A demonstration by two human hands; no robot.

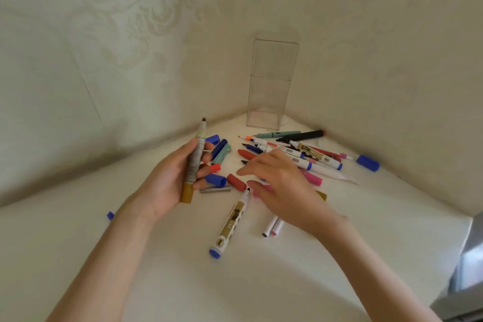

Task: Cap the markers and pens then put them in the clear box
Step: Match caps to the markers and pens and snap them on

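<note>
Left grip (172, 178) curls round an uncapped grey, gold-ended marker (196, 157), tip up; right grip (282, 183) spreads over loose markers and caps (308, 154) on the white surface (235, 282), near the upright clear plastic box (269, 86).

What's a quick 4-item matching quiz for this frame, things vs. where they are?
Things:
1. clear box
2. gold-ended marker
3. blue-ended marker
4. lone blue cap

Places:
A. lies on the table, nearest the camera, tip bare
B. off alone at the far right
C. stands upright in the corner
D. gripped by the left hand, tip up

Pairs: 1-C, 2-D, 3-A, 4-B
</note>
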